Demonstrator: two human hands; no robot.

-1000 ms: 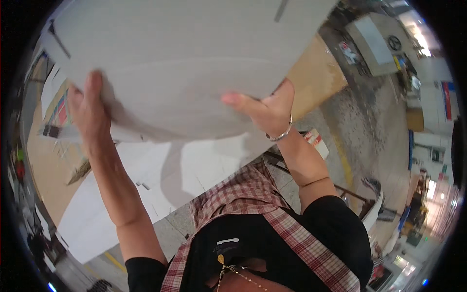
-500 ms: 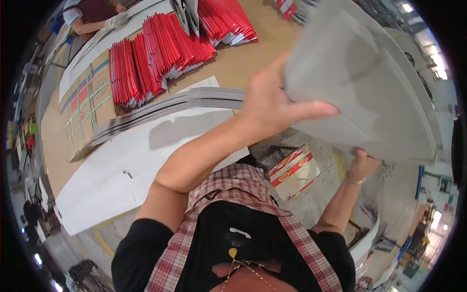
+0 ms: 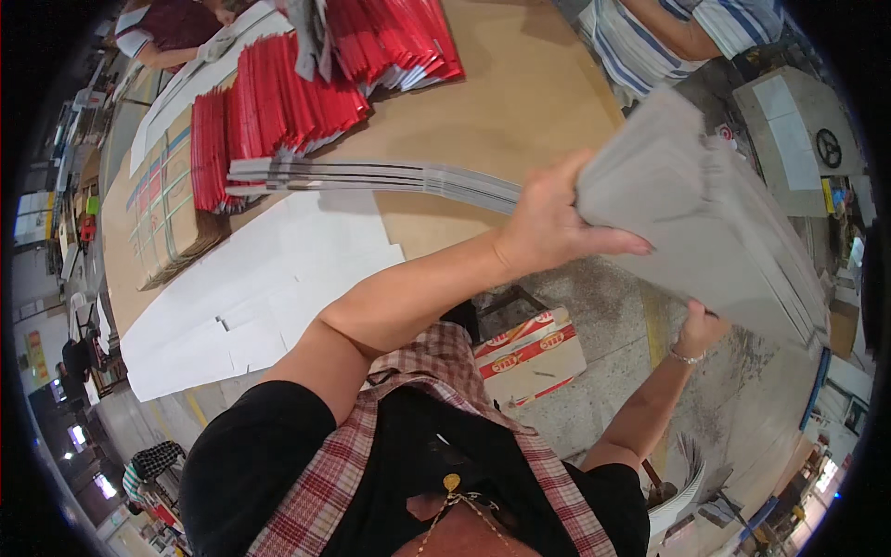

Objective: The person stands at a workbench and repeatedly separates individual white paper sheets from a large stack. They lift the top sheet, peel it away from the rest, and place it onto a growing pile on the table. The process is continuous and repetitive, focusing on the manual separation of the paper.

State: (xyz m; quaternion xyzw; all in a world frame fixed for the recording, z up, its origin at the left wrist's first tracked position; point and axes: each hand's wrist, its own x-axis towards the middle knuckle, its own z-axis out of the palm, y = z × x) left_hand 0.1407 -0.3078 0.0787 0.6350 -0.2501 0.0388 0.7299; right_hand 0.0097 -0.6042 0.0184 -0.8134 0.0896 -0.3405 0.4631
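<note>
A bundle of grey cardboard sheets (image 3: 687, 223) is raised over the table's right edge, held in both my hands. My left hand (image 3: 561, 221) is closed on its near left side, the thumb lying across the face and the fingers hidden behind. Lower down, my right hand (image 3: 698, 332) grips the bottom edge; its far fingers are covered by the sheets. To the left of my left hand, a long stack of grey card edges (image 3: 371, 174) stretches over the table; whether it joins the held bundle cannot be told.
Red folded packs (image 3: 288, 102) stand in rows on the brown table (image 3: 520, 102). Beside them lies a strapped brown bundle (image 3: 172, 209). A flat white sheet (image 3: 269, 278) covers the near left. A red-and-cream carton (image 3: 531, 356) sits below. One person in stripes (image 3: 640, 42) stands opposite; another works far left.
The grey bundle has tilted and its sheets have fanned apart at the top and right. Both hands keep their hold. My view has shifted, bringing the person in stripes into sight.
</note>
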